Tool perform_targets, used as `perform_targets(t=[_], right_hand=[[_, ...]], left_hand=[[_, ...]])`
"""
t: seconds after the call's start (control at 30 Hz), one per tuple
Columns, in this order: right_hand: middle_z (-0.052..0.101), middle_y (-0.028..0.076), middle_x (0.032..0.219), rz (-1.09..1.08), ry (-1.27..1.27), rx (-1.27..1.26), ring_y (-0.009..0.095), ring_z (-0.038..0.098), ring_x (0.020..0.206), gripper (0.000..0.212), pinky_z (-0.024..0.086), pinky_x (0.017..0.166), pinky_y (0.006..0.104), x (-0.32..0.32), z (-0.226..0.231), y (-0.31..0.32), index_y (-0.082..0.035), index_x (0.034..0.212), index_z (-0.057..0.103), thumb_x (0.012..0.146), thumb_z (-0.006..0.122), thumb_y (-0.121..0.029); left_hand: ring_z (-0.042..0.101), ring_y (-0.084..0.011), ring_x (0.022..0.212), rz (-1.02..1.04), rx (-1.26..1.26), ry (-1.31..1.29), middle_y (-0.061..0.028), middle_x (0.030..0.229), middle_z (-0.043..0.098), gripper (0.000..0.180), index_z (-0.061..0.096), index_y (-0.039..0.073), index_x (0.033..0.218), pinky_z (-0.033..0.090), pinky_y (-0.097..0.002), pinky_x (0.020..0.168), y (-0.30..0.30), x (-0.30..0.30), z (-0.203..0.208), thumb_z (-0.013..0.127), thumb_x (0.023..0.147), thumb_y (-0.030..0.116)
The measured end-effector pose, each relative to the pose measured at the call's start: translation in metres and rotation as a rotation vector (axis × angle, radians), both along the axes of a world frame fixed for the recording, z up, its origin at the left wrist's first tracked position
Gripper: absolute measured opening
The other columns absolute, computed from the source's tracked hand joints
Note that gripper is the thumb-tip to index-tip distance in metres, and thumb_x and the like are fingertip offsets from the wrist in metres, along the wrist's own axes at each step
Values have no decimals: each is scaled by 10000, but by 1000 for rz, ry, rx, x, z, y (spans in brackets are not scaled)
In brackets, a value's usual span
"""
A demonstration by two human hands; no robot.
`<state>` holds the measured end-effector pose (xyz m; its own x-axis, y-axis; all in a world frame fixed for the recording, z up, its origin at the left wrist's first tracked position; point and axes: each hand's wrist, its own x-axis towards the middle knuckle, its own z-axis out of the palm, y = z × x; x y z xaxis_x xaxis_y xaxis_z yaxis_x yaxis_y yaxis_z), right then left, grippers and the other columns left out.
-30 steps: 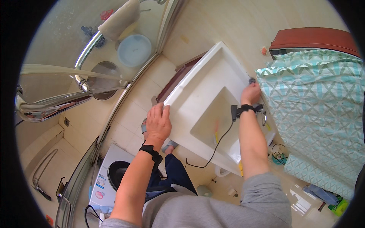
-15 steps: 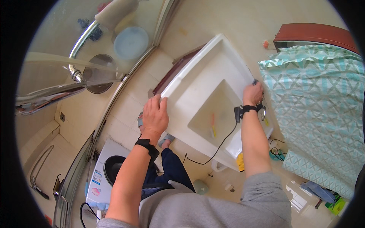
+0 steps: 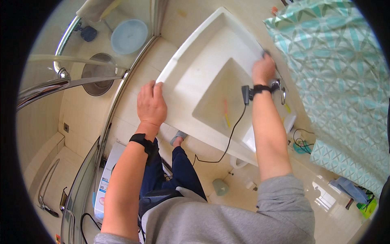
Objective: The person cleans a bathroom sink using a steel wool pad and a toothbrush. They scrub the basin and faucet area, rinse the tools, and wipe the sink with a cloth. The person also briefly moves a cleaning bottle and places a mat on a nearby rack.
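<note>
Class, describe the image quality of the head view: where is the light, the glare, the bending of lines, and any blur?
Head view: even daylight, soft shadows inside the white basin; glare streaks on the shower's chrome rail; fisheye bends the basin's edges and leaves a black rim; right hand slightly soft, left hand sharp.

The right hand (image 3: pixel 264 68) hides what it presses on the sink (image 3: pixel 203 77).

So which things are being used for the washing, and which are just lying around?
In use: white square washbasin; left hand flat on its rim; right hand pressing something dark at its far edge.

Lying about: round pale-blue plastic bowl; teal patterned curtain; grey slipper.
</note>
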<state>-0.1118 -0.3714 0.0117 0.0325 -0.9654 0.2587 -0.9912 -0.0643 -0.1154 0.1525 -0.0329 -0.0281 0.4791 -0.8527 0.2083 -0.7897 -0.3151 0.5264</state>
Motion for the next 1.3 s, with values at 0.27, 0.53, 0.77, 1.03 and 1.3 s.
perform_targets(t=[0.27, 0.53, 0.77, 1.03, 1.3], right_hand=[[716, 234, 1158, -104, -52, -38, 440, 643, 1156, 323, 513, 999, 517, -9, 9, 2, -62, 1195, 731, 888, 631, -66], [768, 148, 1124, 284, -107, 157, 354, 728, 1039, 298, 569, 889, 468, 36, -40, -16, -113, 1197, 735, 911, 748, -195], [705, 164, 1149, 403, -341, -96, 386, 695, 1037, 300, 570, 866, 489, 186, -20, -40, -117, 1242, 727, 943, 712, -144], [664, 180, 1104, 591, -130, 90, 431, 680, 988, 431, 569, 830, 528, 165, -9, -36, -170, 1417, 667, 995, 613, -101], [647, 222, 1125, 742, -212, 270, 448, 663, 1044, 441, 562, 877, 529, 142, -21, 4, -108, 1445, 612, 1004, 604, -88]], left_hand=[[619, -328, 1138, -7, 9, -15, -117, 1278, 638, 371, 640, 93, 1263, 507, -446, 946, 0, 0, 2, 625, 897, 35], [616, -345, 1164, 7, 22, -12, -137, 1280, 640, 352, 652, 75, 1242, 490, -464, 985, -1, 1, 8, 621, 893, 46], [616, -358, 1164, -7, 25, -21, -147, 1277, 644, 354, 649, 71, 1243, 481, -474, 1003, -1, 2, 9, 622, 891, 45], [620, -358, 1141, -21, 8, -9, -148, 1277, 644, 356, 648, 69, 1248, 481, -473, 981, -1, 3, 9, 614, 894, 44], [619, -362, 1147, -15, 8, -18, -146, 1275, 644, 357, 643, 70, 1255, 478, -475, 995, -2, 2, 8, 618, 900, 45]])
